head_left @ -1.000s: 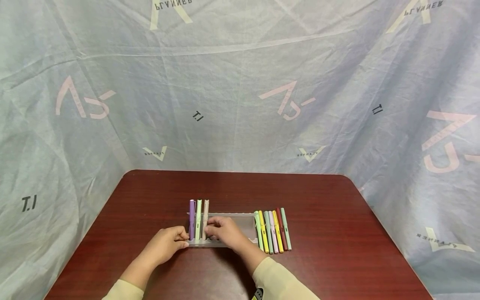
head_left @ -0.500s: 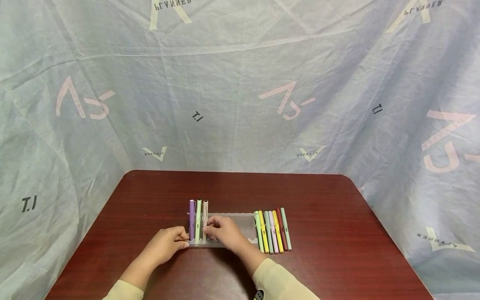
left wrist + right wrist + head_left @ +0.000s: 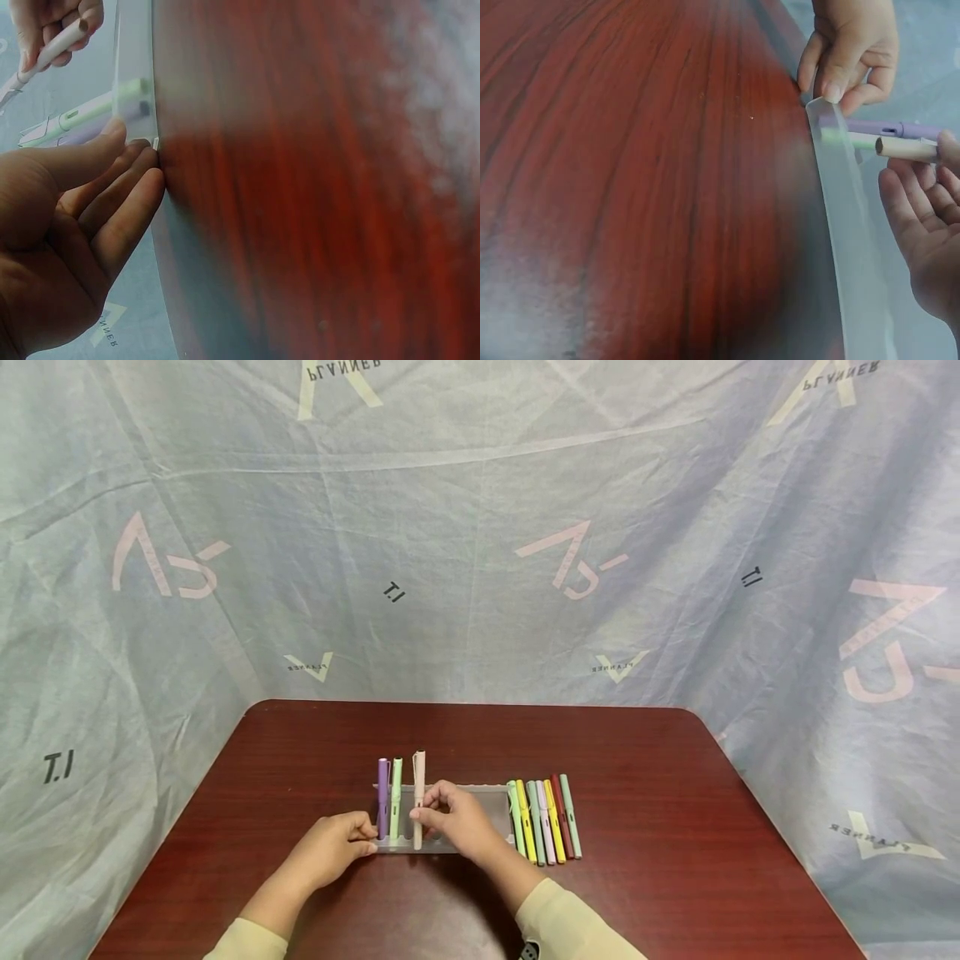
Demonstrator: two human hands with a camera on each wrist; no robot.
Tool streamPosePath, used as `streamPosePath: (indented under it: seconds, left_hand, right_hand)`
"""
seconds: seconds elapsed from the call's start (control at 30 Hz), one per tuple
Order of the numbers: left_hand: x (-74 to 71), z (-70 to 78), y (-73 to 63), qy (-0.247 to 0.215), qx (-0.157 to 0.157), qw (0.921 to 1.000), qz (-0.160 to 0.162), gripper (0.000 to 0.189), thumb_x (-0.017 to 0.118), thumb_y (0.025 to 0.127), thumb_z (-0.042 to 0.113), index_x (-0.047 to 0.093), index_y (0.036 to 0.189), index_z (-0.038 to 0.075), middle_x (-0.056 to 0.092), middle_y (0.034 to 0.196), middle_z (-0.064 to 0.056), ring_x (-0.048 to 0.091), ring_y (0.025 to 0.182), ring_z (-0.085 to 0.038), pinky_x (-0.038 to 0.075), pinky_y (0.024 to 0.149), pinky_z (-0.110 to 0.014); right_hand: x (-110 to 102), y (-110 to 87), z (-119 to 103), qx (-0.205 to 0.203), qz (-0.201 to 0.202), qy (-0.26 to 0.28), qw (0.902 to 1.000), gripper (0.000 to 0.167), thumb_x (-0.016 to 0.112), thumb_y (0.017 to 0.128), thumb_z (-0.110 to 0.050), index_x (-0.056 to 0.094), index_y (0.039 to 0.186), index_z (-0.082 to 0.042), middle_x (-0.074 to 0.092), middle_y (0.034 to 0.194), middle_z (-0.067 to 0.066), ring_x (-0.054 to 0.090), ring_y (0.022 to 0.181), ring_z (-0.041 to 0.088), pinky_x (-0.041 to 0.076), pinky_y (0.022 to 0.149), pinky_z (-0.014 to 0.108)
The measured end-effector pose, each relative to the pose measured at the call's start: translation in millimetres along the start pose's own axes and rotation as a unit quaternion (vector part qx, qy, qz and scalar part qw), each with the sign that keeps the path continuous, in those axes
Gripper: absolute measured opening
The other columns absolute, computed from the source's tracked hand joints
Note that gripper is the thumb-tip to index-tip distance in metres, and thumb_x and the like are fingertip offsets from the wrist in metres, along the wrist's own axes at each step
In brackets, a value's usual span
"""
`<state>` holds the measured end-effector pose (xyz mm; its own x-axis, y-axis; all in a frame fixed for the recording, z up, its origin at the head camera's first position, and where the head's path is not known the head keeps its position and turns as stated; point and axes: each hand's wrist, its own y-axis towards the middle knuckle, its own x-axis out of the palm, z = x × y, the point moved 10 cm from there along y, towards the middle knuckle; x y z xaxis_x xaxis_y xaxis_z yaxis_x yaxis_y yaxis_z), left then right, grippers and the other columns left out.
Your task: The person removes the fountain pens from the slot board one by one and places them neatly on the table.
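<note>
My right hand [image 3: 459,822] pinches a pale pink pen [image 3: 419,777] between thumb and fingers, above a clear plastic pen tray [image 3: 491,810] with notched edges. In the right wrist view the pen's end [image 3: 904,148] stands clear of the tray wall [image 3: 840,202]. My left hand [image 3: 341,846] grips the tray's near left corner; the left wrist view has its thumb [image 3: 90,154] on the wall and fingers on the other side. A purple pen [image 3: 383,793] and a light green pen [image 3: 396,802] lie side by side in the tray's left notches.
Right of the tray, several pens lie in a row on the dark red table [image 3: 637,793]: a green pen [image 3: 516,818], yellow ones, a lilac one, a dark red pen [image 3: 566,818] and a grey-green pen [image 3: 570,814] at the end. Grey printed cloth [image 3: 465,568] hangs around the table.
The pale pink pen has come up out of its place beside the light green pen and shifted slightly right, with my right hand. My left hand stays at the tray corner.
</note>
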<state>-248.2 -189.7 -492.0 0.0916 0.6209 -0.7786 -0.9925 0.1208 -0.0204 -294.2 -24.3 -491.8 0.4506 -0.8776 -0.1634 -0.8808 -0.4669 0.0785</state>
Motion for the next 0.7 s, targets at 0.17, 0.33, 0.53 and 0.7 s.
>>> streamPosePath:
  seconds: [0.17, 0.33, 0.53, 0.7]
  left_hand:
    - [0.9, -2.0, 1.0, -0.001, -0.005, 1.0, 0.0, 0.016, 0.076, 0.083, 0.014, 0.062, 0.08, 0.021, 0.073, 0.081, 0.01, 0.052, 0.067, -0.006, 0.042, 0.064, -0.027]
    - [1.7, -3.6, 2.0, -0.003, -0.008, 1.0, 0.0, 0.016, 0.076, 0.083, 0.014, 0.062, 0.08, 0.021, 0.073, 0.081, 0.011, 0.052, 0.067, -0.005, 0.042, 0.064, -0.026]
    - [1.4, -2.7, 0.5, -0.006, -0.003, 1.0, -0.002, 0.015, 0.076, 0.083, 0.015, 0.062, 0.08, 0.021, 0.072, 0.081, 0.01, 0.051, 0.067, -0.006, 0.041, 0.063, -0.026]
    - [1.4, -3.1, -0.2, -0.01, -0.006, 0.9999, -0.004, 0.015, 0.075, 0.084, 0.015, 0.062, 0.081, 0.02, 0.073, 0.081, 0.01, 0.052, 0.068, -0.006, 0.041, 0.064, -0.026]
  right_hand:
    - [1.1, -3.5, 6.9, 0.014, -0.014, 0.033, 0.9993, 0.018, 0.07, 0.091, -0.008, 0.057, 0.094, 0.004, 0.061, 0.08, 0.003, 0.061, 0.071, 0.019, 0.057, 0.069, 0.049]
    - [-1.4, -6.1, 13.8, 0.024, -0.018, 0.045, 0.9985, 0.022, 0.071, 0.089, -0.009, 0.055, 0.093, 0.006, 0.06, 0.08, 0.001, 0.062, 0.068, 0.016, 0.059, 0.069, 0.043]
    - [-7.6, -9.5, 17.9, 0.029, -0.014, 0.05, 0.9982, 0.021, 0.07, 0.09, -0.008, 0.055, 0.094, 0.006, 0.061, 0.08, 0.002, 0.064, 0.066, 0.016, 0.059, 0.069, 0.043]
    - [-14.1, -14.3, 19.2, 0.031, -0.011, 0.049, 0.9982, 0.018, 0.069, 0.091, -0.009, 0.057, 0.095, 0.005, 0.063, 0.081, 0.004, 0.065, 0.067, 0.018, 0.058, 0.069, 0.047]
